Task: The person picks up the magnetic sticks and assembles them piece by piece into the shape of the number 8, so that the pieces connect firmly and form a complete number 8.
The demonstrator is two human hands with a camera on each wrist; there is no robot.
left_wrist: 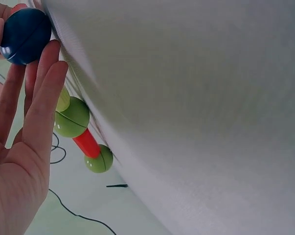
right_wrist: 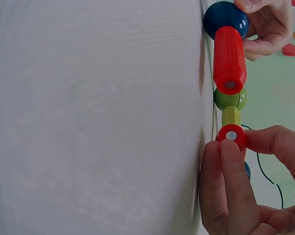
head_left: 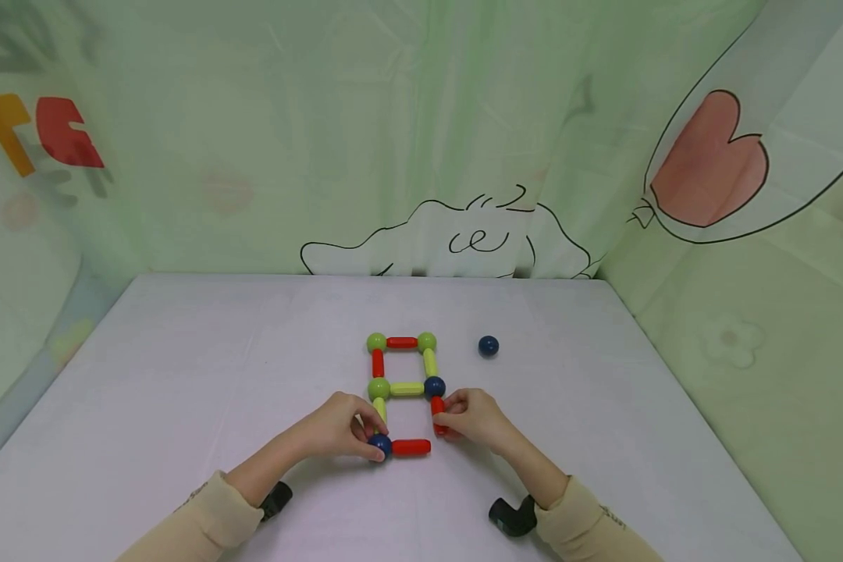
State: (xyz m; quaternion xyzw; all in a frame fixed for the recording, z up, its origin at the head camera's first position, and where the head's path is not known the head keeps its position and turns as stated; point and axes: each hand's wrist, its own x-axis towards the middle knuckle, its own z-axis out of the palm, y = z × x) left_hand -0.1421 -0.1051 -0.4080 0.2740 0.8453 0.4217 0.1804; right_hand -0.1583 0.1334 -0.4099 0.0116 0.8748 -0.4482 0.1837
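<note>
A frame of magnetic rods and balls lies on the table. My left hand (head_left: 340, 427) holds the blue ball (left_wrist: 26, 35) at its near left corner between thumb and fingers. From that ball a red rod (head_left: 411, 447) points right, its magnet tip (right_wrist: 230, 84) bare. With thumb and fingertips my right hand (head_left: 481, 420) pinches another red rod (head_left: 439, 412), whose far end meets a second blue ball (head_left: 434, 387). The near end of this pinched rod shows a round magnet (right_wrist: 231, 135) and stands apart from the other red rod's tip.
Beyond the hands, green balls (head_left: 377, 342), red rods and yellow rods (head_left: 407, 389) form a closed square. A loose blue ball (head_left: 488, 346) lies to its right on the white-covered table (head_left: 253, 351). Black devices (head_left: 513, 517) sit at both wrists. Printed curtains (head_left: 288, 140) hang behind.
</note>
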